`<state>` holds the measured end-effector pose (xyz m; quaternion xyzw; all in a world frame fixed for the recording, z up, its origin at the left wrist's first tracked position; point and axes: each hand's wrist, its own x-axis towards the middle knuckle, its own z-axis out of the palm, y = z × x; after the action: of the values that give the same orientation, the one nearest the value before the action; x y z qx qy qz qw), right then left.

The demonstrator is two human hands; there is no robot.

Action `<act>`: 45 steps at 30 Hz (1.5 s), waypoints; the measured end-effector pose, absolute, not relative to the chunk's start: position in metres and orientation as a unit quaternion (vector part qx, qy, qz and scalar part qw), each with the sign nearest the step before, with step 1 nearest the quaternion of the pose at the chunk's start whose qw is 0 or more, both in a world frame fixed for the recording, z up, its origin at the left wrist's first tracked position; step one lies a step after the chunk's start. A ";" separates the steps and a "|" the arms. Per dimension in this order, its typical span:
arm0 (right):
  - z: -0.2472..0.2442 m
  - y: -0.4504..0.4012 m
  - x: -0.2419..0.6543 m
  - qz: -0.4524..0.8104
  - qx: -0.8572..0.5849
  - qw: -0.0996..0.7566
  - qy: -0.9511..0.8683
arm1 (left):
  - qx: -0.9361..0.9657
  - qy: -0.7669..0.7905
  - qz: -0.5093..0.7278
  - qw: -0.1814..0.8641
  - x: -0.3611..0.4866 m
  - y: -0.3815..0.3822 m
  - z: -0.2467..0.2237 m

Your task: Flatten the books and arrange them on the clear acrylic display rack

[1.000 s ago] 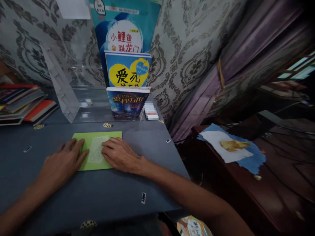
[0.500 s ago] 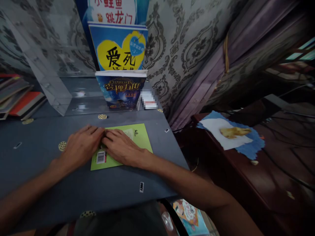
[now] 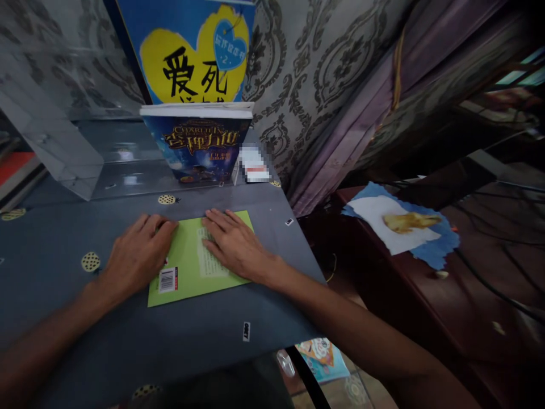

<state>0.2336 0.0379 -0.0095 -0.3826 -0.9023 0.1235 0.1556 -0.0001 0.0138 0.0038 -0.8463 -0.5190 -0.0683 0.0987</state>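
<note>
Right hand lay open, fingers loosely spread, on the green book at 2 o'clock; left hand curved over its 9 o'clock edge, grip unclear. Both seemed to steady it flat on the tabletop; lifting would have called for fingertips beneath. A dark-blue book stood at 12.

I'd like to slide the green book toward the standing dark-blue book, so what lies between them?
Only gray tabletop and the front edge of the clear stand lie between the green book and dark-blue book, in the head view.
</note>
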 end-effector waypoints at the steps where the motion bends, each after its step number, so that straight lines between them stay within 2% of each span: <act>1: -0.010 0.038 0.240 0.123 -0.392 0.161 -0.897 | -0.846 -0.519 -0.070 0.098 0.000 0.014 0.004; 9: -0.016 0.036 0.259 0.097 -0.429 0.175 -0.881 | -0.845 -0.510 -0.117 0.109 -0.008 0.016 0.001; 17: -0.012 0.038 0.259 0.084 -0.431 0.165 -0.883 | -0.849 -0.503 -0.095 0.133 0.000 0.021 -0.004; 25: -0.006 0.048 0.270 0.043 -0.481 0.150 -0.863 | -0.866 -0.478 -0.104 0.105 0.026 0.040 -0.004; 29: -0.008 0.054 0.277 0.028 -0.488 0.154 -0.859 | -0.861 -0.490 -0.124 0.055 0.037 0.047 -0.006; 34: -0.010 0.052 0.274 0.032 -0.473 0.174 -0.863 | -0.819 -0.500 -0.259 -0.114 0.015 0.055 -0.006; 38: -0.001 0.043 0.251 0.060 -0.382 0.158 -0.908 | -0.762 -0.523 -0.319 -0.210 -0.005 0.061 -0.006; 42: 0.006 0.040 0.217 0.097 -0.281 0.118 -0.947 | -0.764 -0.528 -0.316 -0.194 -0.006 0.061 -0.008; 45: 0.005 0.043 0.201 0.101 -0.276 0.112 -0.949 | -0.798 -0.503 -0.300 -0.141 -0.002 0.057 -0.010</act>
<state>0.2012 0.0425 0.0055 -0.2759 -0.9492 0.1014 0.1120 -0.0018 0.0571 -0.0102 -0.7984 -0.5027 -0.2997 -0.1412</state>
